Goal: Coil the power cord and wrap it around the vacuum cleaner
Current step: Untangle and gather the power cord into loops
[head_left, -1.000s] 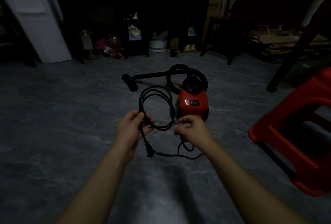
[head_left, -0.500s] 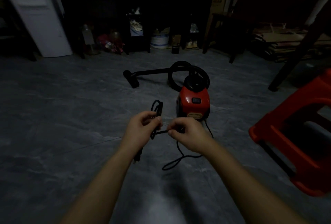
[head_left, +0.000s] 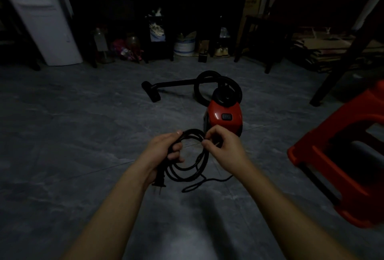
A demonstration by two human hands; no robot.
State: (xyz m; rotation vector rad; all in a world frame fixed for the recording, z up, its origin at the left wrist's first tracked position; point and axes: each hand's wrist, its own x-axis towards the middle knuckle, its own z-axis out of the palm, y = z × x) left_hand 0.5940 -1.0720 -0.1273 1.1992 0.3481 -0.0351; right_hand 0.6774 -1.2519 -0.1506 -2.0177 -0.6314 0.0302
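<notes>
Power cord (head_left: 185, 177) and both hands are over a grey tiled floor (head_left: 72, 135) that stretches wide to the left and back toward the person. On the right a red plastic stool (head_left: 332, 155) stands near the right forearm. Straight ahead, just beyond the hands, stands the red vacuum cleaner (head_left: 225, 117). Its black hose (head_left: 207, 73) is looped over its top, and the wand runs left along the floor to the floor nozzle (head_left: 150, 93). Dark furniture and small clutter line the far wall, with a white door panel (head_left: 41, 20) leaning at the far left.

The cord hangs as a coil of several black loops between the two hands. A slack length trails from it onto the floor below the right wrist. Where it joins the vacuum cleaner cannot be made out.

The left hand (head_left: 166, 149) has its fingers curled round the gathered loops on the coil's left side, and the plug (head_left: 160, 180) dangles under its wrist. The right hand (head_left: 222, 145) pinches a strand at the coil's upper right between thumb and forefinger, its other fingers loosely bent.
</notes>
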